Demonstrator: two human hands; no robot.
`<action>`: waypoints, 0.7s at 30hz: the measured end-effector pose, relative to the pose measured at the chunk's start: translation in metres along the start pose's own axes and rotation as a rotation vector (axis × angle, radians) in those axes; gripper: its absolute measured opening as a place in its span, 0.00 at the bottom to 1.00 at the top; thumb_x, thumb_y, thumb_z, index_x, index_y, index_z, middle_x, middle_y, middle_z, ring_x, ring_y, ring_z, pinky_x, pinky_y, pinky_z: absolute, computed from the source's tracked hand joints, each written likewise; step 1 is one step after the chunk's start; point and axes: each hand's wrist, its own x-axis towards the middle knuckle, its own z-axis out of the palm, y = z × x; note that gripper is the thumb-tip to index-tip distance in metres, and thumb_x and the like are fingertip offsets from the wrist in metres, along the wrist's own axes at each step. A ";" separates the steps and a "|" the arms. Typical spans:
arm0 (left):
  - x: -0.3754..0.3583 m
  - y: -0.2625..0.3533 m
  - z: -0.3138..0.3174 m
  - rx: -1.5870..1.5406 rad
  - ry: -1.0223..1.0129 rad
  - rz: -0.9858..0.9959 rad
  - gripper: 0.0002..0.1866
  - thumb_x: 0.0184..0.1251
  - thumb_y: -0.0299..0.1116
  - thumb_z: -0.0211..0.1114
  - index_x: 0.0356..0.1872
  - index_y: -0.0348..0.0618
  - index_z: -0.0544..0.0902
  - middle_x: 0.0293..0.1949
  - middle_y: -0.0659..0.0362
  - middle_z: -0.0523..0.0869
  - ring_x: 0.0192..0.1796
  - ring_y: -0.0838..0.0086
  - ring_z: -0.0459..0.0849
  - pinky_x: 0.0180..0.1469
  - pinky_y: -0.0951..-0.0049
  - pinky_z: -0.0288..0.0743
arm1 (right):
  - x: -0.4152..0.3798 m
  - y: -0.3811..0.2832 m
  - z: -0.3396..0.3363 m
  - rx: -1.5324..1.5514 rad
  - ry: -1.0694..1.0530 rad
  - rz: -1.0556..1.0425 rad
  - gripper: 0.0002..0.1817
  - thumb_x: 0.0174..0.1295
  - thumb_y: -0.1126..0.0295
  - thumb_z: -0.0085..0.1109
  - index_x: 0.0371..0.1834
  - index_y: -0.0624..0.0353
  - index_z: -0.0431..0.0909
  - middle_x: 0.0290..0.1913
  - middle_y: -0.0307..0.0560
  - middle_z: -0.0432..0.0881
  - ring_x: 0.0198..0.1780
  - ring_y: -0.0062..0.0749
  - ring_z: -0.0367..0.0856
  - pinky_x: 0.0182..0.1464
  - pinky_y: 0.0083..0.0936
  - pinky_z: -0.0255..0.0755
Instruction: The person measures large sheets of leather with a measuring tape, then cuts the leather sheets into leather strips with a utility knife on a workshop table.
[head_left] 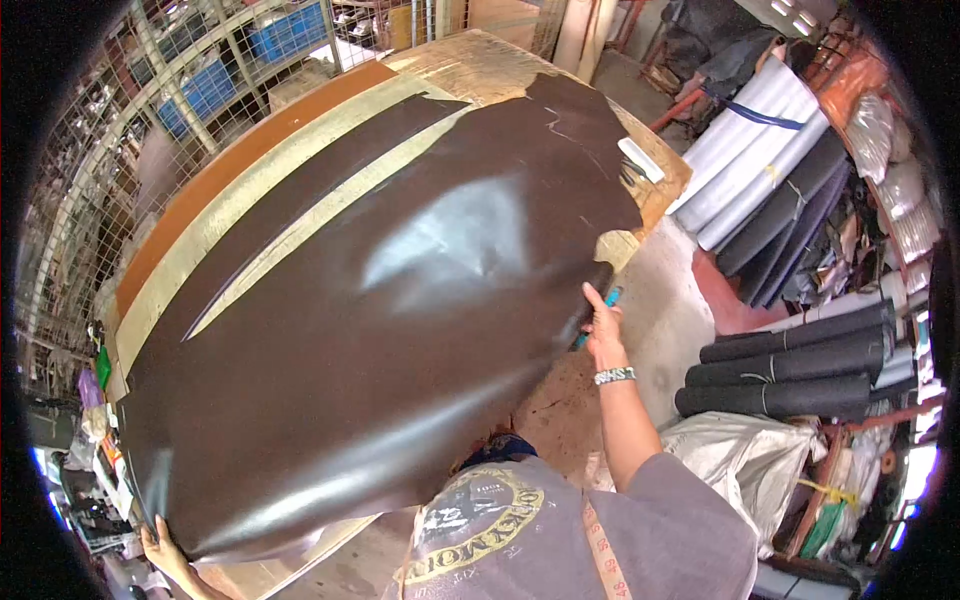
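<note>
A large dark brown leather hide [300,370] spreads over the work table [465,65], its near edge hanging toward my body. At the lower left, my left hand [162,550] grips the corner of the hide, fingers over its edge. My right hand [603,328] pinches the hide's right edge, thumb on top. A slim teal tool [611,298] is held in that same hand, mostly hidden by the fingers. A long curved slit in the hide shows a pale strip [330,205] of the surface beneath.
An orange-brown sheet [250,165] lies along the table's far edge. A white object [640,160] rests at the right corner. Wire mesh racks [180,90] stand beyond. White rolls [755,130] and dark rolls [790,365] are stacked to the right, near a white sack [740,455].
</note>
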 end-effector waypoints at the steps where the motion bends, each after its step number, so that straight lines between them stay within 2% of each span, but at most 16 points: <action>1: 0.002 -0.013 -0.010 0.034 -0.019 -0.069 0.26 0.74 0.39 0.71 0.62 0.26 0.80 0.56 0.49 0.87 0.55 0.65 0.83 0.65 0.68 0.72 | -0.014 0.014 0.006 0.021 -0.010 -0.006 0.20 0.55 0.64 0.82 0.44 0.60 0.82 0.42 0.48 0.88 0.36 0.32 0.87 0.29 0.28 0.75; 2: 0.006 -0.033 -0.015 0.111 -0.007 -0.022 0.27 0.73 0.39 0.71 0.62 0.25 0.80 0.56 0.48 0.87 0.56 0.63 0.82 0.66 0.67 0.71 | -0.029 0.029 0.012 0.038 -0.025 -0.010 0.20 0.54 0.61 0.83 0.43 0.57 0.82 0.38 0.42 0.89 0.28 0.25 0.85 0.19 0.19 0.64; 3: 0.011 -0.057 -0.024 0.192 0.008 0.021 0.27 0.73 0.39 0.72 0.61 0.25 0.80 0.56 0.47 0.87 0.56 0.62 0.82 0.67 0.66 0.70 | -0.043 0.040 0.012 0.031 -0.053 0.046 0.18 0.55 0.63 0.82 0.41 0.55 0.82 0.35 0.39 0.86 0.26 0.22 0.81 0.17 0.18 0.58; 5: 0.016 -0.092 -0.049 0.323 -0.074 -0.024 0.30 0.71 0.42 0.73 0.62 0.24 0.80 0.60 0.43 0.85 0.62 0.56 0.80 0.71 0.62 0.67 | -0.064 0.066 0.009 -0.004 -0.092 0.104 0.16 0.55 0.64 0.82 0.40 0.52 0.81 0.31 0.33 0.82 0.23 0.20 0.75 0.16 0.18 0.56; 6: 0.016 -0.115 -0.049 0.483 0.023 -0.004 0.31 0.70 0.44 0.74 0.64 0.26 0.80 0.65 0.41 0.83 0.66 0.56 0.79 0.74 0.61 0.65 | -0.079 0.076 0.011 -0.025 -0.129 0.136 0.16 0.56 0.64 0.81 0.39 0.51 0.81 0.31 0.31 0.81 0.24 0.19 0.75 0.17 0.18 0.57; 7: 0.020 -0.135 -0.050 0.550 -0.029 0.087 0.31 0.71 0.42 0.73 0.65 0.27 0.80 0.69 0.39 0.79 0.71 0.55 0.76 0.76 0.60 0.63 | -0.093 0.083 0.011 -0.054 -0.111 0.135 0.16 0.56 0.62 0.81 0.40 0.50 0.81 0.33 0.31 0.80 0.27 0.18 0.74 0.20 0.17 0.59; 8: 0.011 -0.124 -0.039 0.468 0.002 0.261 0.29 0.70 0.44 0.73 0.62 0.27 0.82 0.60 0.39 0.86 0.63 0.55 0.84 0.68 0.59 0.72 | -0.106 0.090 0.012 -0.096 -0.109 0.148 0.17 0.56 0.61 0.81 0.41 0.49 0.81 0.34 0.30 0.80 0.29 0.17 0.74 0.22 0.17 0.60; 10: -0.005 -0.089 -0.029 0.388 -0.254 -0.103 0.28 0.71 0.51 0.68 0.55 0.32 0.87 0.37 0.44 0.92 0.39 0.54 0.91 0.47 0.53 0.80 | -0.144 0.082 0.012 -0.164 -0.206 0.094 0.24 0.56 0.56 0.80 0.53 0.46 0.82 0.49 0.34 0.79 0.45 0.19 0.76 0.32 0.17 0.65; 11: -0.020 -0.039 -0.022 0.576 -0.260 -0.247 0.30 0.72 0.55 0.65 0.57 0.35 0.87 0.44 0.43 0.92 0.47 0.53 0.91 0.51 0.55 0.80 | -0.171 0.078 0.020 -0.204 -0.208 0.073 0.28 0.56 0.52 0.79 0.57 0.47 0.81 0.54 0.37 0.78 0.50 0.22 0.76 0.38 0.18 0.68; 12: -0.012 -0.155 -0.026 0.424 -0.248 0.035 0.29 0.70 0.54 0.67 0.57 0.36 0.86 0.52 0.42 0.90 0.55 0.52 0.89 0.54 0.57 0.79 | -0.140 0.096 0.006 -0.210 -0.209 0.137 0.30 0.56 0.48 0.79 0.57 0.49 0.81 0.56 0.38 0.79 0.53 0.24 0.76 0.44 0.22 0.70; 13: -0.023 -0.147 -0.021 0.491 -0.087 -0.168 0.26 0.68 0.47 0.71 0.57 0.36 0.86 0.56 0.40 0.87 0.60 0.52 0.86 0.56 0.58 0.78 | -0.111 0.111 -0.009 -0.227 -0.245 0.106 0.30 0.57 0.47 0.78 0.56 0.50 0.80 0.54 0.38 0.81 0.45 0.21 0.76 0.35 0.19 0.68; 14: -0.021 -0.181 -0.007 0.449 0.041 -0.049 0.24 0.65 0.42 0.74 0.56 0.35 0.86 0.53 0.38 0.88 0.58 0.51 0.87 0.58 0.60 0.78 | -0.090 0.115 -0.010 -0.151 -0.300 0.204 0.28 0.60 0.44 0.76 0.53 0.52 0.79 0.48 0.38 0.83 0.30 0.18 0.71 0.23 0.16 0.61; 16: -0.029 -0.178 -0.015 0.265 -0.063 -0.177 0.23 0.64 0.39 0.75 0.54 0.31 0.87 0.46 0.42 0.92 0.49 0.54 0.91 0.56 0.61 0.80 | -0.089 0.113 -0.008 -0.046 -0.221 0.196 0.26 0.62 0.43 0.74 0.48 0.52 0.80 0.40 0.38 0.83 0.19 0.18 0.60 0.17 0.15 0.52; 18: -0.028 -0.184 -0.015 0.338 0.056 -0.063 0.21 0.65 0.36 0.74 0.53 0.30 0.87 0.45 0.42 0.92 0.49 0.56 0.91 0.54 0.61 0.80 | -0.079 0.113 -0.017 -0.044 -0.239 0.183 0.25 0.62 0.43 0.74 0.45 0.51 0.79 0.40 0.37 0.82 0.17 0.18 0.56 0.17 0.15 0.53; 19: -0.025 -0.158 -0.023 0.226 0.001 -0.059 0.22 0.66 0.36 0.73 0.55 0.30 0.86 0.46 0.42 0.92 0.52 0.58 0.90 0.56 0.62 0.79 | -0.088 0.107 -0.011 -0.043 -0.193 0.235 0.24 0.62 0.44 0.75 0.44 0.50 0.79 0.37 0.35 0.81 0.18 0.17 0.57 0.17 0.16 0.51; 21: -0.028 -0.084 -0.041 0.371 0.065 0.034 0.24 0.68 0.40 0.73 0.56 0.30 0.85 0.44 0.41 0.92 0.50 0.57 0.91 0.53 0.60 0.80 | -0.081 0.113 -0.024 -0.060 -0.178 0.146 0.23 0.61 0.45 0.76 0.45 0.48 0.80 0.39 0.32 0.81 0.18 0.17 0.59 0.17 0.16 0.51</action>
